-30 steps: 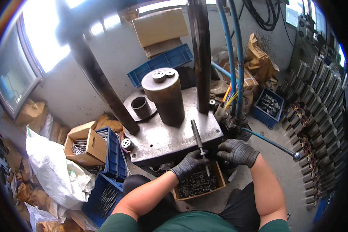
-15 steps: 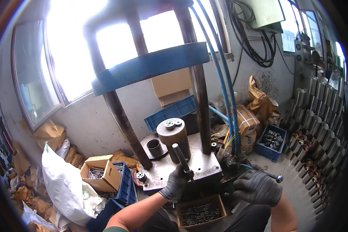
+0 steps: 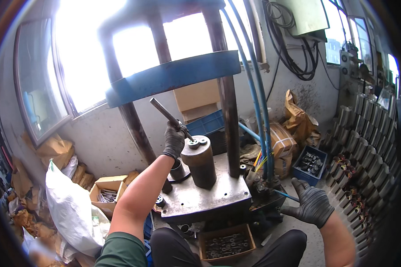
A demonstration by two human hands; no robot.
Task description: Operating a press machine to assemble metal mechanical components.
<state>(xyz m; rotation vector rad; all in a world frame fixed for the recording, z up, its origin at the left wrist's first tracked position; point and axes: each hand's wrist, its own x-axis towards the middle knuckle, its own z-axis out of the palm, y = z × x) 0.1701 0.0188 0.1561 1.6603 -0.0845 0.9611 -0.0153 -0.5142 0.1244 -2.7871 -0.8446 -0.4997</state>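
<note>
Above the cylinder, gripped rod.

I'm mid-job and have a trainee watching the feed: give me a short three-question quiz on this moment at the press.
1. True or false: the left hand holds a metal rod whose lower end meets the top of the steel cylinder.
2. Which colour is the press crossbeam? A red, B blue, C yellow.
3. Fill in: the right hand is at the end of a thin blue ___.

Key
1. True.
2. B.
3. Lever; whether the fingers close round it cannot be told.
</note>
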